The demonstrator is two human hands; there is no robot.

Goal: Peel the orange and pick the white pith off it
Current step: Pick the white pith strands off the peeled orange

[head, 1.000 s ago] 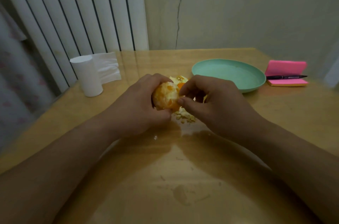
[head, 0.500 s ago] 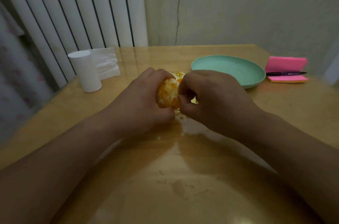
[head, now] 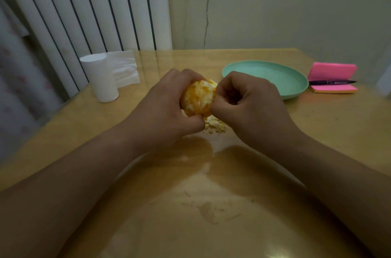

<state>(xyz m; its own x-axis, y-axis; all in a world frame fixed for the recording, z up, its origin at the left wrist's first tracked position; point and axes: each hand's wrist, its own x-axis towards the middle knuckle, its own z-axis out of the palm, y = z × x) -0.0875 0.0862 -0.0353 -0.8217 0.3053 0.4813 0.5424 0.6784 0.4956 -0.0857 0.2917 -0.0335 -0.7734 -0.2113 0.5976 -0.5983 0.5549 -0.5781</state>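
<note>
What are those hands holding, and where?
The left hand grips the mostly peeled round orange around its left side; the right hand pinches its right edge.

far side of orange (head: 197,99) hidden, pen (head: 332,82) lettering too small

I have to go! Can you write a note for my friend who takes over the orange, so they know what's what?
Left hand: grips the orange.
Right hand: fingers curled, pinching at the orange's right side.
Done: the peel looks mostly off. Peel scraps lie on the table below the hands.
Left: white pith patches cover much of the orange and need picking off.
The green plate sits to the right.
</note>
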